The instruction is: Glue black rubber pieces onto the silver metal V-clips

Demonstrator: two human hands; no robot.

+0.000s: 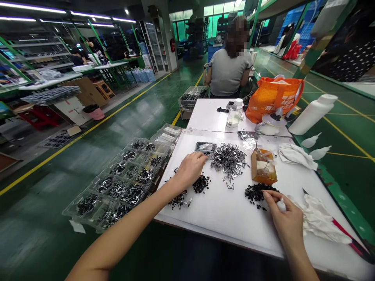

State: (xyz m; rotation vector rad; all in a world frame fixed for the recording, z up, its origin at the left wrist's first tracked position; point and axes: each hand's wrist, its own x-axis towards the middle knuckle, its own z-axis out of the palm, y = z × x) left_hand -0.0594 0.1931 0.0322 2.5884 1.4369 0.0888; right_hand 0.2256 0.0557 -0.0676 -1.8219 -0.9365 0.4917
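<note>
we are holding both hands over the white surface (216, 218). the pile of black wire pieces (230, 159) is lying toward the far edge, just right of our left hand (189, 169), the nearer one; its pieces are pointing every way, sharing no long axis. our left fingers are standing nearly together at the pile's left side, and we are not making out what they are gripping. our right hand (287, 214) is cupping a small white bottle (281, 205), fingertips pinching narrowly beside small black bits (254, 193) nearer the near edge.
</note>
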